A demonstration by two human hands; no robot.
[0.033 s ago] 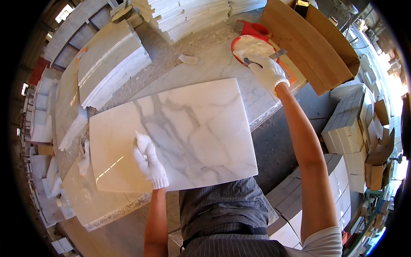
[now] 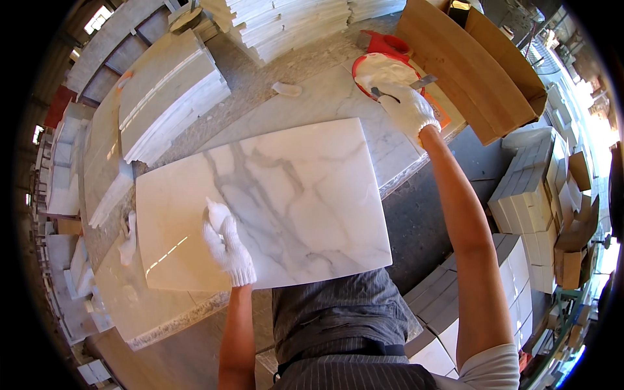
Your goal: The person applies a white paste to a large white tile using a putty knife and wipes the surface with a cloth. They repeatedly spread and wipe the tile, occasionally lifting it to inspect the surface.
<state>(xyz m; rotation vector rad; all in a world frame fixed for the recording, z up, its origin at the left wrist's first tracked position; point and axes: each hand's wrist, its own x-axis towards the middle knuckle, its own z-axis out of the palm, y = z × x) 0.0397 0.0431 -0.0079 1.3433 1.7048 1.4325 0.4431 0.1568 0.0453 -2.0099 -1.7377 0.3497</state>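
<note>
A large white marble slab point(image 2: 279, 201) with grey veins lies flat on the stone workbench point(image 2: 305, 97) in front of me. My left hand point(image 2: 224, 244), in a white knit glove, rests flat on the slab's near left part and holds nothing. My right hand point(image 2: 406, 107), also gloved, reaches to the far right and grips a small metal putty knife point(image 2: 422, 82). The blade is at the rim of a red bowl point(image 2: 380, 65) filled with white paste.
An open cardboard box point(image 2: 481, 71) stands right of the bowl. Stacks of white tiles point(image 2: 286, 23) sit at the back, stone slabs point(image 2: 169, 91) lie at the left, and white boxes point(image 2: 526, 195) are piled on the floor at the right. A small white lump point(image 2: 286, 89) lies on the bench.
</note>
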